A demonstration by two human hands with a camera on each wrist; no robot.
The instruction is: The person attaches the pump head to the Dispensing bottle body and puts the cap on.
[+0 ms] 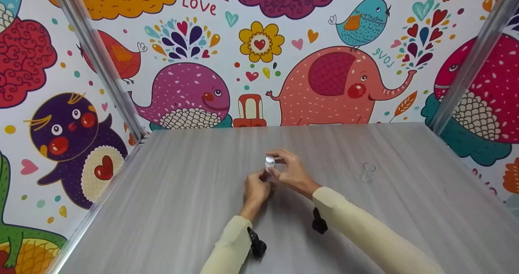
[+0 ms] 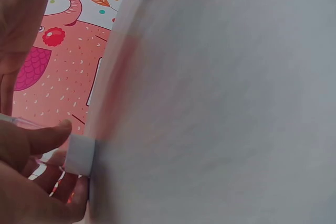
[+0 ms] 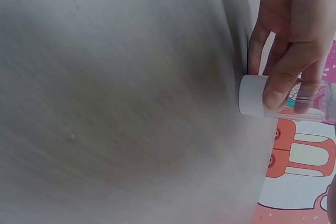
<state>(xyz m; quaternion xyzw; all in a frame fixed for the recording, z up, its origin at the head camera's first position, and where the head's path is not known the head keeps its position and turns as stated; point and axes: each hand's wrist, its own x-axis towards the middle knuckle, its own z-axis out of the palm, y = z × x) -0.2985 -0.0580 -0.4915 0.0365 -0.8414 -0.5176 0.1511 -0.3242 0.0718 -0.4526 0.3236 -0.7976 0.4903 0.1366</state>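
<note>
A small clear bottle with a white top (image 1: pixel 270 161) stands between both hands near the middle of the table. My left hand (image 1: pixel 257 189) grips it low; in the left wrist view its thumb and fingers wrap the clear body, close to the white base (image 2: pixel 80 155). The right wrist view shows this base (image 3: pixel 253 95) right at the tabletop, the see-through body (image 3: pixel 307 100) partly hidden by fingers. My right hand (image 1: pixel 295 172) pinches around the white top, thumb on the near side and fingers behind. In the left wrist view the right hand (image 2: pixel 21 19) shows at the upper left.
A clear open-ended cylinder (image 1: pixel 368 172), like a cap, stands on the wood-grain table (image 1: pixel 174 193) to the right. Walls with cartoon animals (image 1: pixel 194 95) enclose the back and sides, with metal posts (image 1: pixel 97 59) at the corners.
</note>
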